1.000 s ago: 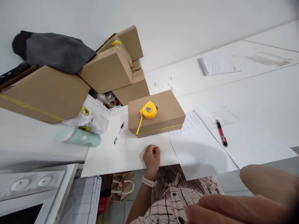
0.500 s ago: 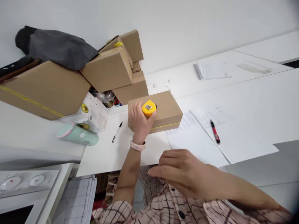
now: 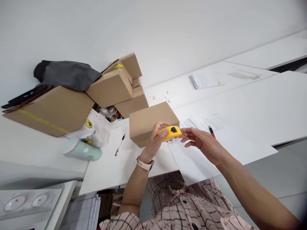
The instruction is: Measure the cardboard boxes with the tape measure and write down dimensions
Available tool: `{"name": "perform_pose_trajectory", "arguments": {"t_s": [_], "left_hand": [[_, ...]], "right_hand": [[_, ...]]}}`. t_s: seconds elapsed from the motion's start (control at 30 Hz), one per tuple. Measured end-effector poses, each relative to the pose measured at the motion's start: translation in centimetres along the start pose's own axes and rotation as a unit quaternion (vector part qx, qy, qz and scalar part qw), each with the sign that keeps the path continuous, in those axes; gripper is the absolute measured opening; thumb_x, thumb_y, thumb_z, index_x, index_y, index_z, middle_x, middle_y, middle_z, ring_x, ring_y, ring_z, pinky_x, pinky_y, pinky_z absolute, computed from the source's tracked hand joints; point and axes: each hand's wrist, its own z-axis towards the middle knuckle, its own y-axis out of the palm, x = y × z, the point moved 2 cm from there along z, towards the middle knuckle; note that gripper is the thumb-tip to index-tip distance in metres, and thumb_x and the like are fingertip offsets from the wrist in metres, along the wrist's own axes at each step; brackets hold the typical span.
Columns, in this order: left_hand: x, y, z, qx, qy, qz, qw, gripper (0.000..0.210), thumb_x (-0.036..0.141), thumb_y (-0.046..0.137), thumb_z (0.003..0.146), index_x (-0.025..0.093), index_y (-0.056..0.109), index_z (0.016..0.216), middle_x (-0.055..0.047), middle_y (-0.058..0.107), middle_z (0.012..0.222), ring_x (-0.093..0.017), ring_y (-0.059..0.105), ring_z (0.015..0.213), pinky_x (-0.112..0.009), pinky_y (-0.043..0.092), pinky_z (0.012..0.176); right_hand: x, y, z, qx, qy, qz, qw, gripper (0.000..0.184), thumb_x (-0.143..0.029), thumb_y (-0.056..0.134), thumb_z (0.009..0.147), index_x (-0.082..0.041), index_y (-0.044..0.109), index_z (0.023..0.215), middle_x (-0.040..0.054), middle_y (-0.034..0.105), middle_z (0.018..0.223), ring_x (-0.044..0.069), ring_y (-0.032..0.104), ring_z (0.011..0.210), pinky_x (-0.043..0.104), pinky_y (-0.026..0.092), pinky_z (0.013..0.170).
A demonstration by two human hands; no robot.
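My left hand (image 3: 154, 142) is closed around a yellow tape measure (image 3: 169, 133), its thumb along the near side. The black slide button of the tape measure faces up. My right hand (image 3: 198, 138) reaches in from the right with its fingers apart. Its fingertips are at the right end of the tape measure; whether they touch it I cannot tell. Just behind my left hand, a closed cardboard box (image 3: 150, 118) rests on the white desk. Printed sheets (image 3: 192, 159) lie beneath my right hand.
Left of the box lie a pen (image 3: 120, 144) and a mint-green bottle (image 3: 82, 150). Stacked cardboard boxes (image 3: 112, 88) with a dark grey cloth (image 3: 69, 75) stand at the back left. A red marker (image 3: 212, 131) lies on the papers. A white appliance with dials (image 3: 26, 204) is at lower left.
My left hand has lifted the tape measure off the box top, turned it and brought it nearer. My right hand has moved forward to its right end. The view has shifted.
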Motion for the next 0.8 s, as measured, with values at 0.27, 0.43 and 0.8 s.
{"name": "perform_pose_trajectory", "arguments": {"t_s": [0.27, 0.43, 0.8], "left_hand": [[0.5, -2.2, -2.1, 0.009, -0.016, 0.043, 0.999, 0.058, 0.058, 0.073, 0.083, 0.02, 0.053, 0.122, -0.006, 0.073, 0.095, -0.021, 0.074, 0.081, -0.033, 0.055, 0.077], [2.5, -7.3, -2.8, 0.082, 0.003, 0.057, 0.995, 0.058, 0.053, 0.076, 0.079, 0.021, 0.054, 0.122, -0.006, 0.076, 0.096, -0.022, 0.075, 0.081, -0.034, 0.054, 0.081], [2.8, -25.1, -3.2, 0.293, -0.09, 0.107, 0.946, 0.049, 0.054, 0.073, 0.07, 0.012, 0.068, 0.095, -0.004, 0.071, 0.078, -0.013, 0.059, 0.056, -0.023, 0.042, 0.05]], "right_hand": [[1.0, 3.2, 2.3, -0.055, 0.065, 0.001, 0.996, 0.048, -0.061, 0.086, 0.069, -0.019, 0.061, 0.075, 0.0004, 0.061, 0.071, 0.012, 0.053, 0.064, 0.025, 0.043, 0.055], [-0.9, 3.2, 6.8, -0.091, 0.059, 0.03, 0.994, 0.043, -0.053, 0.088, 0.068, -0.02, 0.06, 0.073, -0.0015, 0.057, 0.065, 0.011, 0.047, 0.057, 0.027, 0.038, 0.052], [-0.5, -4.4, 17.7, 0.087, 0.002, -0.065, 0.994, 0.023, -0.032, 0.075, 0.082, -0.018, 0.062, 0.07, 0.0005, 0.057, 0.071, 0.011, 0.051, 0.065, 0.023, 0.044, 0.058]]}}
